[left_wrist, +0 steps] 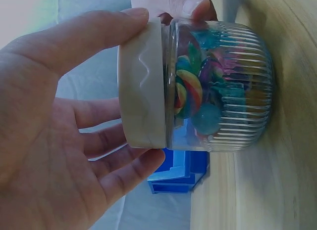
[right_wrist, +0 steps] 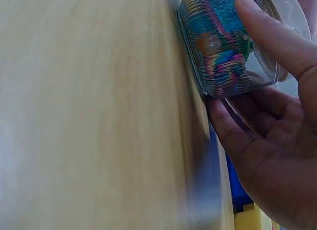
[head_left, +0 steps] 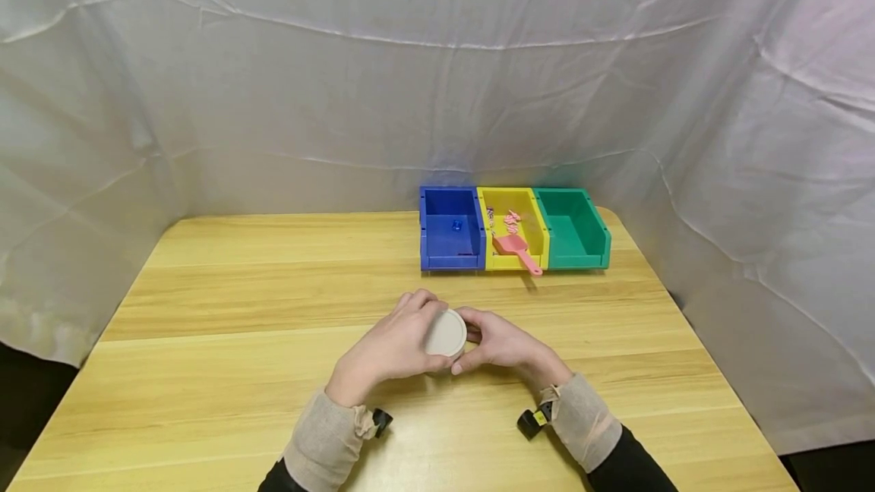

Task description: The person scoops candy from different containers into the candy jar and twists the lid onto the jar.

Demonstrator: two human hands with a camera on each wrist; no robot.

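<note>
At the middle of the wooden table, both hands close on a small lidded jar.

Round the off-white lid the left hand curls thumb and fingers, while the right hand cups the clear ribbed jar and steadies it on the tabletop. It looks like the unscrewing step, with the lid seated and flush. The next move seems to call for a firm twist from the left against a braced right, since the smooth plastic could slip. Bright swirled sweets or beads fill the jar; which, I cannot tell. Farther back stand three plastic bins: a blue bin, a yellow bin holding a pink scoop, and a green bin, before a creased white cloth backdrop.
</note>
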